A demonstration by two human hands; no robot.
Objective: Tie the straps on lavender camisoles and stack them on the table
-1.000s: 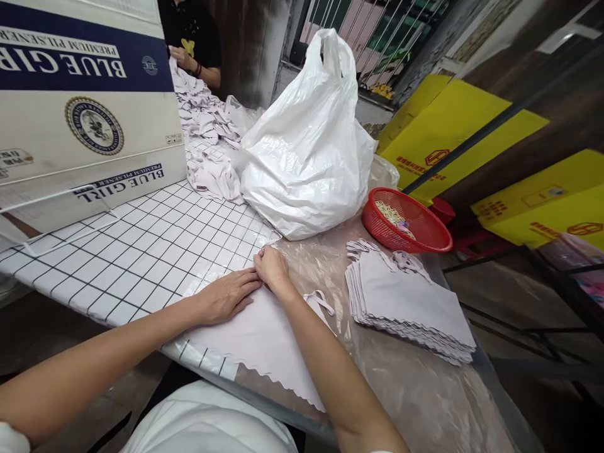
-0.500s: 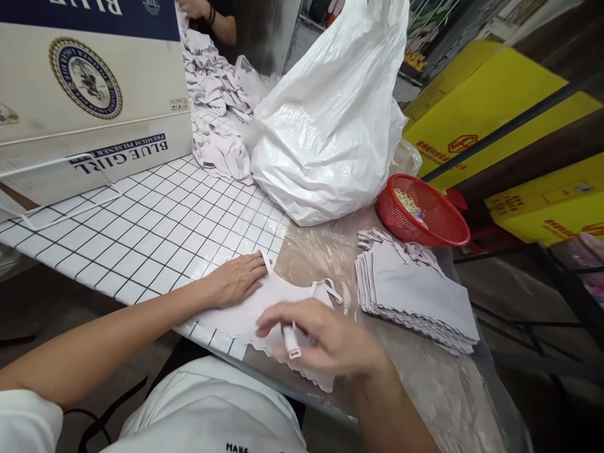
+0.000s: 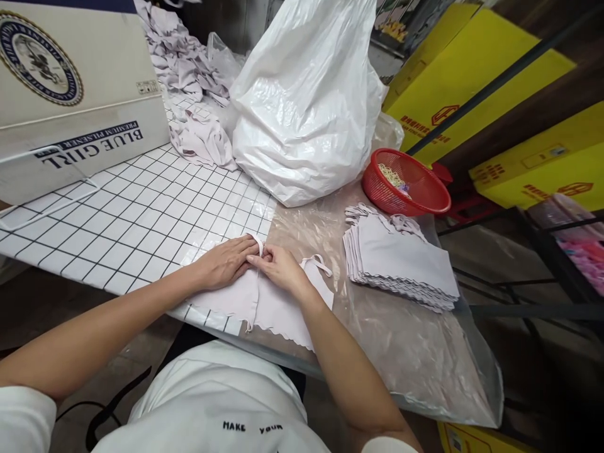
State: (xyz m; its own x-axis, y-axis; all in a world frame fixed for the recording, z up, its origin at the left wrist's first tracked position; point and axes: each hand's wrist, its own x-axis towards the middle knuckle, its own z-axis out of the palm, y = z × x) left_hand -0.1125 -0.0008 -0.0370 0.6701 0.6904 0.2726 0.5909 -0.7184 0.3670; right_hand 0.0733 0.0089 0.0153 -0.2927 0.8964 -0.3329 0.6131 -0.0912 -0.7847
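Observation:
A pale pink camisole with thin straps and a wavy hem lies at the table's front edge. My left hand rests on its left part, fingers stretched out flat, fingertips beside a strap. Against those fingertips, my right hand is closed in a pinch on the fabric by the strap. A thin raised line, a fold or a strip, I cannot tell which, runs from the pinch down to the hem. The other strap lies loosely looped to the right.
To the right are a stack of similar folded garments and a red basket. A large white plastic bag stands behind. At left are a cardboard box and heaped pale fabric. Clear plastic sheeting covers the table's right part.
My right hand has moved up and left from above the hem to my left fingertips. The small white piece in it earlier no longer shows clearly. The view has shifted slightly.

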